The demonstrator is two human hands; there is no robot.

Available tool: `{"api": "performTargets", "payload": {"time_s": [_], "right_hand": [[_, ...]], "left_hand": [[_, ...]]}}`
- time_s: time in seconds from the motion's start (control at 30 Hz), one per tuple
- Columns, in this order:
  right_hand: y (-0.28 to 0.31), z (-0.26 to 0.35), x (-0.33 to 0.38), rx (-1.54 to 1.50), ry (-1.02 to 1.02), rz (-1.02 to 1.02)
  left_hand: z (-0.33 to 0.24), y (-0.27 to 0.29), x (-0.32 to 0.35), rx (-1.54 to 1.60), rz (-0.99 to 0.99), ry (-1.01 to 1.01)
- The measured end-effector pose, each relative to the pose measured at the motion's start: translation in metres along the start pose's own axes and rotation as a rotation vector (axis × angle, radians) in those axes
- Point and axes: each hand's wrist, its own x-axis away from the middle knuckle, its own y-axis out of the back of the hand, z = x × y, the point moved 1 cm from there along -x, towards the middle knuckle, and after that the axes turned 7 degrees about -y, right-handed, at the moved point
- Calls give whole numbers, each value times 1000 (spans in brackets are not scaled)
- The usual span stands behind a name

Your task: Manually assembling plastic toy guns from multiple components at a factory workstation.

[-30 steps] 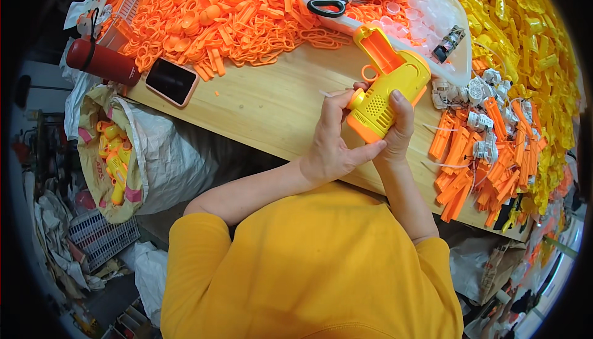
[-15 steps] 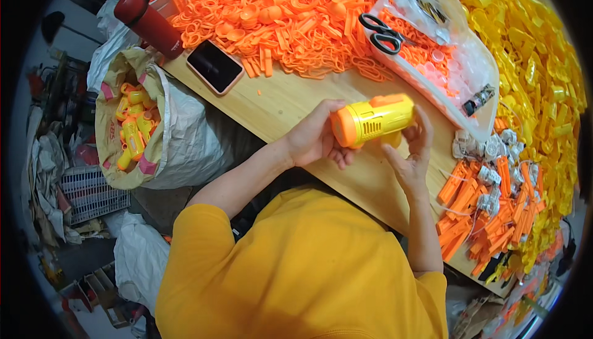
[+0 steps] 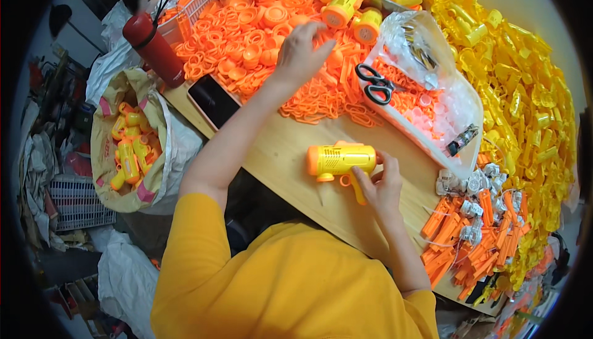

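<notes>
My right hand (image 3: 384,184) is closed around the rear of a yellow toy gun (image 3: 351,158) with an orange front cap. The gun is held low over the wooden table (image 3: 278,153), its muzzle pointing left and its grip slanting toward me. My left hand (image 3: 302,55) reaches over a heap of loose orange plastic parts (image 3: 247,14), thumb and fingers apart, with nothing seen in it. Just beyond its fingertips lie two yellow cylindrical toy bodies, the farther one (image 3: 343,6) and the nearer one (image 3: 367,25).
Black-handled scissors (image 3: 375,84) lie on a white tray (image 3: 412,126) of small parts. At left are a phone (image 3: 213,101), a red flask (image 3: 151,48) and a sack (image 3: 179,153) of toy guns. Wired orange pieces (image 3: 472,240) and a yellow parts heap (image 3: 525,92) are at right.
My left hand has let go of the toy gun and moved up over the orange heap. The right hand has taken the gun's rear and lowered it toward me, and the view has shifted.
</notes>
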Motion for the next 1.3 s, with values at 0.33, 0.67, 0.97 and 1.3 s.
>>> {"api": "performTargets", "payload": {"time_s": [0.33,0.67,0.97,1.3], "right_hand": [[18,63,-190,328,599,-150],[-60,61,-313,949,83,109],[-47,62,-314,677,164,-218],[113,50,-199,-412,369,-411]], "left_hand": [[38,-63,-67,-281,236,72],[87,-36,-58,825,-368,616],[56,5,-38,808,-611,357],[-22,40,-10,1215,-419,242]]}}
